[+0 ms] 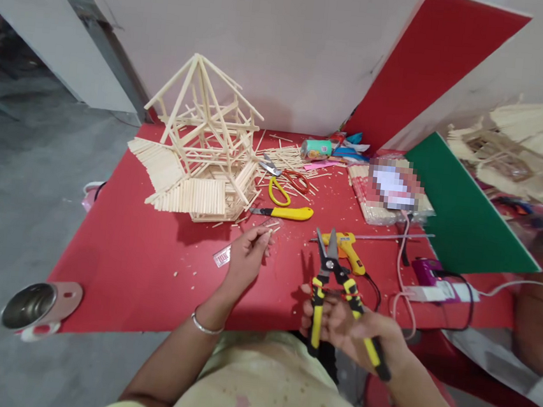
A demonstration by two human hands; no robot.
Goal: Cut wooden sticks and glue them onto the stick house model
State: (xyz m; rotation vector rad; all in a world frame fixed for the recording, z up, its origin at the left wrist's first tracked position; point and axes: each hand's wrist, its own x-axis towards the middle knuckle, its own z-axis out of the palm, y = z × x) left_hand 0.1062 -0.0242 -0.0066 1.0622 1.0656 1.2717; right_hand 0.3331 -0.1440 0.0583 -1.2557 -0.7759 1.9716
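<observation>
My right hand (369, 331) holds a pair of hand shears (330, 263) with yellow and black handles; their blades stand apart and point away from me. Left of it, my left hand (246, 262) is closed in a pinch over the table, with a short piece of wooden stick (271, 231) at its fingertips. A clear ruler (222, 256) lies partly hidden beside that hand. Beyond it stands a model pavilion (204, 152) of thin wooden sticks, its lower roof partly covered with sticks. A yellow utility knife (290, 213) rests just past my left fingers.
On the red table (139, 280) lie yellow-handled scissors (278, 190), loose sticks (283, 158), a green can (316, 149) and a yellow glue gun (347, 246). Cables run to a power strip (440, 292). A pink cup (43, 306) sits at the left edge. Another person's arm (540, 306) is at right.
</observation>
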